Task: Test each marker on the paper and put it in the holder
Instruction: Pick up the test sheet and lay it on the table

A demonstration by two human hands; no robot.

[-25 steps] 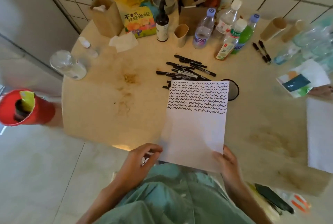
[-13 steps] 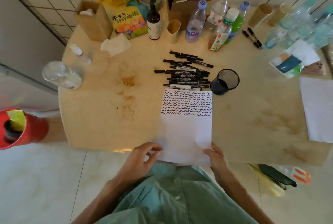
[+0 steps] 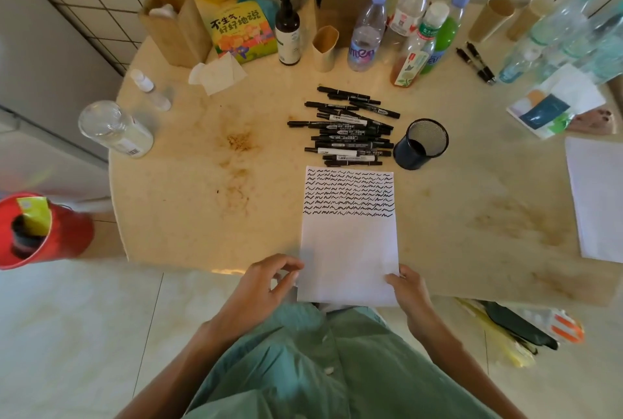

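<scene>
From the head camera, looking down over the person's green shirt, a sheet of paper [image 3: 349, 236] lies lengthwise on the pale round table [image 3: 202, 216], its near end hanging a little past the table edge toward the person. The right hand [image 3: 409, 290] pinches the paper's near right corner, thumb on top. The left hand [image 3: 266, 283] sits at the near left corner, fingers curled, thumb and fingertips just touching the paper's edge; I cannot tell for sure whether it actually grips the sheet or something small at that spot.

The far half of the paper carries eight or so rows of black squiggles; the near half is blank. Just beyond its far edge lies a heap of black markers [image 3: 350, 135], capped, all roughly crosswise; they overlap too much for an exact count, about a dozen or more. Right of the heap, near the paper's far right corner, stands one dark mesh holder [image 3: 421, 145], tipped toward the camera by the lens, with nothing showing inside it.

Two more black pens [image 3: 475, 62] lie apart at the back right. Four plastic bottles [image 3: 414, 34] stand grouped behind the markers, one dark pump bottle [image 3: 287, 30] to their left, and a clear bottle [image 3: 114, 130] lies on its side at the table's left rim. A second stack of white sheets [image 3: 596, 199] rests at the right edge.
</scene>
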